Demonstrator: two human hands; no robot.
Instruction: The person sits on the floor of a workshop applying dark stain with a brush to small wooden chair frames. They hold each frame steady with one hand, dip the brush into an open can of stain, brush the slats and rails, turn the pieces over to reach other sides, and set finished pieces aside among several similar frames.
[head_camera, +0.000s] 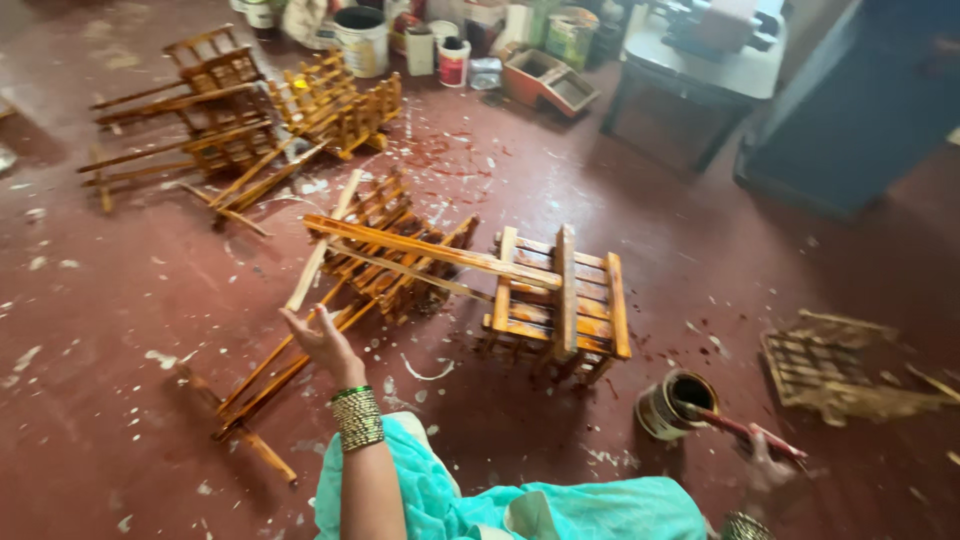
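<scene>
My left hand (322, 340) reaches out over the red floor with its fingers apart, holding nothing, just short of a pale unpainted wooden stick (320, 250) and a pile of varnished wooden frames (400, 255). Green and gold bangles sit on that wrist. My right hand (765, 468) at the lower right grips a red-handled brush (735, 425) whose tip dips into a small open tin of dark varnish (678, 403). A varnished slatted wooden rack (560, 305) stands between the two hands.
More varnished wooden frames (230, 110) lie at the far left. Paint cans and buckets (362, 40) line the back wall beside an orange tray (545, 80). A metal stand (690, 90) and a dark cabinet (850, 110) stand at the right. A dirty woven mat (840, 365) lies right.
</scene>
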